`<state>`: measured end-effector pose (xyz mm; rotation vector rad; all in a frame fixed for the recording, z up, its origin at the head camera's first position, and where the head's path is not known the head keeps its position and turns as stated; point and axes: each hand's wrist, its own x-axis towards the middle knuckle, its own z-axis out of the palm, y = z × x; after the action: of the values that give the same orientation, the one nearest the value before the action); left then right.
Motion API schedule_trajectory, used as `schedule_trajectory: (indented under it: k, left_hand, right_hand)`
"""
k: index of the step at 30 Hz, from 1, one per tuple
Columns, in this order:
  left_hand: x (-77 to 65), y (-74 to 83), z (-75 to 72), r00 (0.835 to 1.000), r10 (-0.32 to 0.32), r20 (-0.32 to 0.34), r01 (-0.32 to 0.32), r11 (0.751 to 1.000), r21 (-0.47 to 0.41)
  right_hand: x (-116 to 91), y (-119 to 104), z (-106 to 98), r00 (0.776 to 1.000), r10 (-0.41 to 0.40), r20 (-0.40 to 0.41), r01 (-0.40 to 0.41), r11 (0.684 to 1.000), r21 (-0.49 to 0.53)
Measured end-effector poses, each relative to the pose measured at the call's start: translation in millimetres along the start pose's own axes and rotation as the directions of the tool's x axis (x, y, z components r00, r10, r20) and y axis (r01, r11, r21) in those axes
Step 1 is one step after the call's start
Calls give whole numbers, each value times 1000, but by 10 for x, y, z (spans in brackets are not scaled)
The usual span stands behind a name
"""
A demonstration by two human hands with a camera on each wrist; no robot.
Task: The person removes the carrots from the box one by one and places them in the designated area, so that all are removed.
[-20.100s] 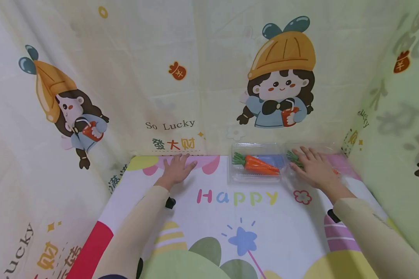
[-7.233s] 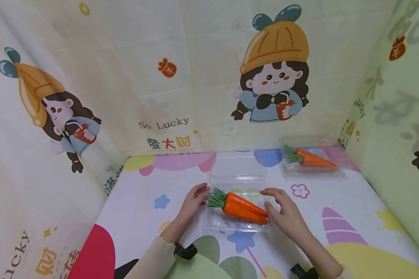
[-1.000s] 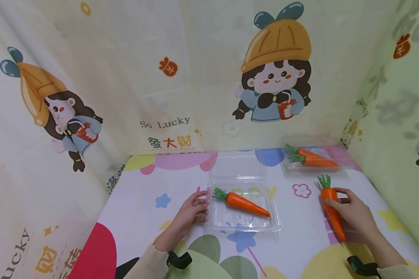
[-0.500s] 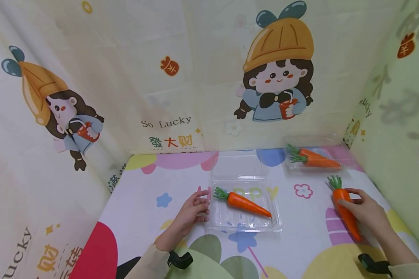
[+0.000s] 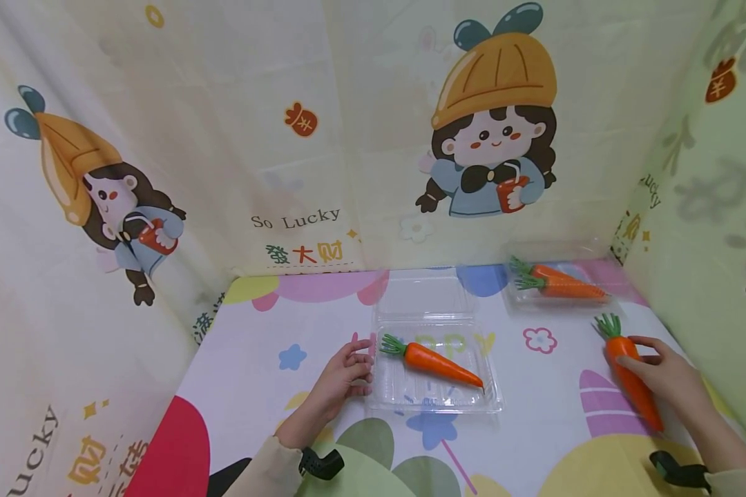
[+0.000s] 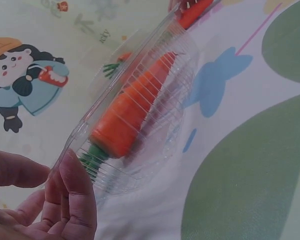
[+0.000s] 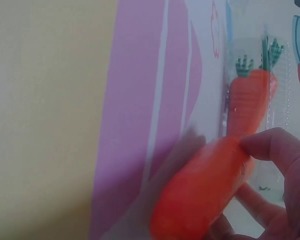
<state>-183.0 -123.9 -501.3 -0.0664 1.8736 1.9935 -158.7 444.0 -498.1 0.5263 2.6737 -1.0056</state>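
Note:
A clear plastic clamshell box lies with its lid folded back at the middle of the table, one orange carrot with a green top inside it. My left hand pinches the box's left rim between thumb and fingers, as the left wrist view shows. Off to the right of the box, my right hand grips a second carrot around its thick upper part. That carrot slants, green top away from me and tip toward me, low over the tabletop. In the right wrist view the gripped carrot fills the lower middle.
Another clear box with two carrots stands at the back right of the table. Patterned cloth hangs behind the table and at both sides. The tabletop carries colourful printed shapes.
Since the earliest frame the box came forward and opened; one of its two carrots was lifted out. Over the last second my right hand carried that carrot farther right. The left hand stayed.

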Motion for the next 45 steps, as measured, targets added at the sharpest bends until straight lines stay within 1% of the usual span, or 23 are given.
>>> schedule_trajectory:
  k: [6, 14, 21, 31, 39, 42, 45]
  left_hand:
    - [1, -3, -1, 1000, 2, 2, -2, 1000, -2]
    - [10, -6, -3, 1000, -7, -7, 7, 1000, 0]
    - [6, 12, 0, 1000, -7, -2, 7, 1000, 2]
    - [0, 6, -6, 1000, -3, 0, 3, 1000, 0]
    - [1, -10, -14, 1000, -3, 2, 3, 1000, 2]
    - [0, -12, -15, 1000, 1, 4, -1, 1000, 5]
    - [1, -10, -15, 1000, 2, 3, -2, 1000, 5]
  right_hand:
    - [-8, -3, -19, 1000, 8, 17, -8, 1000, 10]
    - [-61, -75, -38, 999, -38, -19, 38, 999, 20]
    - [-91, -106, -36, 999, -39, -32, 39, 999, 17]
    - [-89, -92, -75, 999, -28, -25, 29, 999, 25]
    - [-116, -103, -69, 993, -82, -88, 82, 997, -10]
    - [-141, -137, -56, 990, -87, -114, 86, 996, -10]
    - [-171, -193, -49, 983, -109, -149, 107, 994, -24]
